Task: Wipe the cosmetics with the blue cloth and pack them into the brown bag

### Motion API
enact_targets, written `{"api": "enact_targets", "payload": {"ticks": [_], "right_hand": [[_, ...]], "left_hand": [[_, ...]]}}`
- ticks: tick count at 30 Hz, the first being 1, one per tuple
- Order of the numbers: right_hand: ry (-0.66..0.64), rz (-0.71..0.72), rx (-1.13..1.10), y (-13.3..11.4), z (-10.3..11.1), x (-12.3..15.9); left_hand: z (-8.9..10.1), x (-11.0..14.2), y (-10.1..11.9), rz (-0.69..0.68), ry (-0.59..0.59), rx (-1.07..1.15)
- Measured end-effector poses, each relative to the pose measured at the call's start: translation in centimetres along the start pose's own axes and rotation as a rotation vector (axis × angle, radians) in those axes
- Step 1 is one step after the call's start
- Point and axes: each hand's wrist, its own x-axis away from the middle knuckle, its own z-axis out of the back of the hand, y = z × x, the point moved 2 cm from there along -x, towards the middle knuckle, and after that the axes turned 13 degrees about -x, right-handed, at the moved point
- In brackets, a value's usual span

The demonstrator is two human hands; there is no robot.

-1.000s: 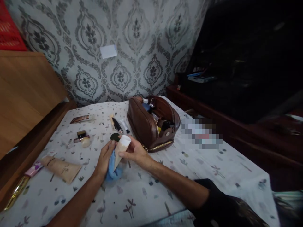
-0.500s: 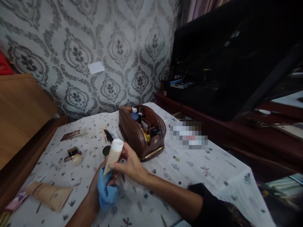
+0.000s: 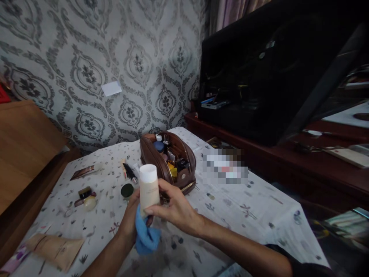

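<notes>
Capped cosmetic tube held in two hands on the near side of the bag

The open brown cosmetic bag (image 3: 153, 154), the reference item, rests on the cloth-covered desk (image 3: 230, 234) with small containers inside. Just left of it lie a black-tipped tube (image 3: 130, 173) and a dark green round item (image 3: 127, 189); farther left, a bronze tube (image 3: 82, 172) and a dark-lidded jar (image 3: 85, 192). A tan squeeze tube (image 3: 56, 249) lies well to its near left. The right hand and the cream tube (image 3: 149, 194) block part of the bag's near end from view.

The cream tube's long axis is close to upright, white cap (image 3: 148, 174) uppermost, lower end at the blue cloth (image 3: 147, 239).

The right hand (image 3: 178, 209) reaches in from the right, thumb in front, pinching the tube's side. The left hand (image 3: 130, 220), fingers partly hidden, holds the blue cloth against the tube's lower end.
</notes>
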Motion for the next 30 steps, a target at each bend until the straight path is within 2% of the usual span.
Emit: {"api": "enact_targets", "payload": {"ticks": [3, 6, 8, 10, 12, 15, 21, 25, 28, 30], "right_hand": [[0.014, 0.070, 0.044, -1.9, 1.6, 0.7], [0.089, 0.093, 0.086, -3.8, 3.6, 1.2], [0.171, 0.077, 0.105, -5.1, 5.1, 1.2], [0.252, 0.109, 0.140, -6.6, 6.6, 0.7], [0.319, 0.174, 0.218, -8.2, 7.9, 0.0], [0.352, 0.209, 0.391, -10.0, 9.3, -1.5], [0.265, 0.249, 0.705, -10.8, 10.5, -4.2], [0.099, 0.265, 0.989, -11.0, 10.3, -5.7], [-0.016, 0.180, 1.020, -11.5, 10.4, -6.7], [0.034, 0.130, 0.939, -12.0, 10.9, -7.2]], "left_hand": [[-0.4, -0.5, 2.5, -0.392, 0.070, -0.297], [-1.0, -1.2, 4.9, -0.791, 0.051, -0.749], [-1.6, -1.6, 5.9, -0.980, 0.045, -1.086], [-2.1, -2.0, 6.4, -1.086, 0.046, -1.394], [-2.4, -2.3, 6.5, -1.138, 0.013, -1.588], [-2.0, -2.4, 6.2, -1.164, -0.055, -1.650], [-0.5, -2.0, 5.0, -1.212, -0.055, -1.544], [-0.3, -2.1, 4.5, -1.183, -0.038, -1.493], [-0.2, -2.3, 4.5, -1.226, -0.015, -1.556], [0.0, -2.3, 4.6, -1.260, -0.024, -1.600]]}}
